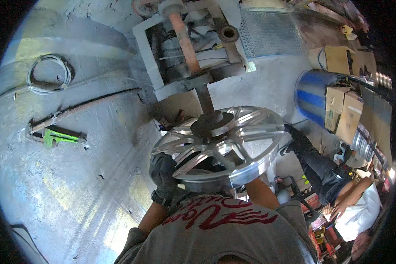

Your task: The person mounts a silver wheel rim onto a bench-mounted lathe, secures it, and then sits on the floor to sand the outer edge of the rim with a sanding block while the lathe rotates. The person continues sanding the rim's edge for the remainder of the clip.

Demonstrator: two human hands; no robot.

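Observation:
A shiny spoked alloy wheel (249,175) lies nearly flat in front of my chest. My left hand (163,171), in a dark glove, is closed on the near left side of its rim. My right forearm reaches under the near right side of the wheel, which hides my right hand, so its fingers cannot be seen. Over the wheel's hub sits a dark round disc (201,127) at the end of a spindle (204,99). The spindle comes from a grey machine frame (148,57) with a rusty shaft (183,42). Whether disc and wheel touch I cannot tell.
On the left lie a coiled hose (34,74), a long rusty bar (92,104) and a green wrench-like tool (59,137). A blue drum (311,99) and cardboard boxes (349,116) stand at the right. Another person in a white shirt (361,209) is at the lower right.

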